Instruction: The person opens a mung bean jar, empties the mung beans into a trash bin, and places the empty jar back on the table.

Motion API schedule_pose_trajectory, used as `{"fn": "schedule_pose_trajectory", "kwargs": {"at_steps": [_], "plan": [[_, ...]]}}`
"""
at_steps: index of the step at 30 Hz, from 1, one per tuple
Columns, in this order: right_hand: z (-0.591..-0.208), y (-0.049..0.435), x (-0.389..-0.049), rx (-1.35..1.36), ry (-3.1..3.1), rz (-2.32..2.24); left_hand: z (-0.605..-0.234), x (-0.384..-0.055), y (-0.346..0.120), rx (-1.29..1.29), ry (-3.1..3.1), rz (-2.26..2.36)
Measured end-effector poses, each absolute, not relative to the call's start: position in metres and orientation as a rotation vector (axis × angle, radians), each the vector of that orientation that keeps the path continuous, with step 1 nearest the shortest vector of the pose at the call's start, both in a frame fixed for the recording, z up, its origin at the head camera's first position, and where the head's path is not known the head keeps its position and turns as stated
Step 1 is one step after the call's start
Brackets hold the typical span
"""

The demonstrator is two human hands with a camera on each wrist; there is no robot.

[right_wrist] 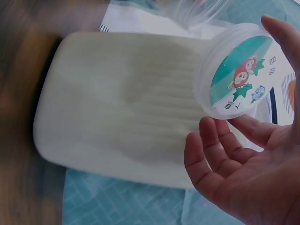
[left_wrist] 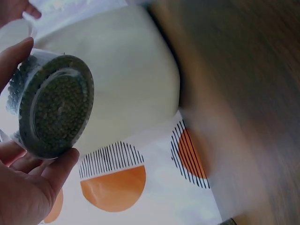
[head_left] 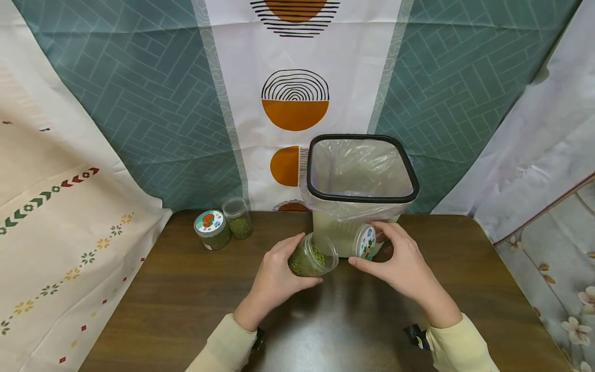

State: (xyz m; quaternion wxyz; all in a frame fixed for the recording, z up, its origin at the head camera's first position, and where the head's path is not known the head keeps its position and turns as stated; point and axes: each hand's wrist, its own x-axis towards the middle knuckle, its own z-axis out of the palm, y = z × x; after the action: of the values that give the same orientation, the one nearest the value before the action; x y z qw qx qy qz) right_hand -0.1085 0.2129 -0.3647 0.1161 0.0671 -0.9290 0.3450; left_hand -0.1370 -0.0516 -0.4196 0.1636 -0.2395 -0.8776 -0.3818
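My left hand (head_left: 279, 268) grips a clear plastic jar (head_left: 314, 255) holding small green beans. The jar tilts to the right, its uncovered mouth facing the right hand; the left wrist view shows beans (left_wrist: 61, 110) through its base. In my right hand (head_left: 403, 261), thumb and fingers pinch a round screw lid (head_left: 365, 242) by its edge. Its printed label (right_wrist: 243, 77), white and green with red cartoon figures, faces the right palm. Lid and jar mouth are a short gap apart, both in front of the bin.
A cream bin (head_left: 334, 227) with a black rim (head_left: 362, 199) and plastic liner stands at the table's back edge. At back left are a lidded jar (head_left: 213, 230) of green beans and a narrower jar (head_left: 238, 219) partly filled with them. Patterned cloth (head_left: 158, 98) hangs behind the brown table (head_left: 186, 310).
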Motion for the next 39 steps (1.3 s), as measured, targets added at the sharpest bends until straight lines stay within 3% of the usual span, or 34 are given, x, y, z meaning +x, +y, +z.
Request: {"fn": "schedule_pose_trajectory", "kwargs": {"at_steps": [10,18,27,39], "plan": [[-0.379,0.236,-0.103,0.221,-2.786,1.006,-0.421,-0.138,-0.063,-0.618,-2.471,-1.168],[-0.399,0.251,-0.106,0.203,-2.909,1.287,-0.423,-0.137,-0.067,-0.591,-2.497,-1.187],[-0.419,0.252,-0.116,0.022,-2.99,1.252,-0.427,-0.137,-0.068,-0.596,-2.489,-1.176],[-0.436,0.248,-0.123,0.071,-2.983,1.166,-0.428,-0.138,-0.068,-0.596,-2.483,-1.186]]}}
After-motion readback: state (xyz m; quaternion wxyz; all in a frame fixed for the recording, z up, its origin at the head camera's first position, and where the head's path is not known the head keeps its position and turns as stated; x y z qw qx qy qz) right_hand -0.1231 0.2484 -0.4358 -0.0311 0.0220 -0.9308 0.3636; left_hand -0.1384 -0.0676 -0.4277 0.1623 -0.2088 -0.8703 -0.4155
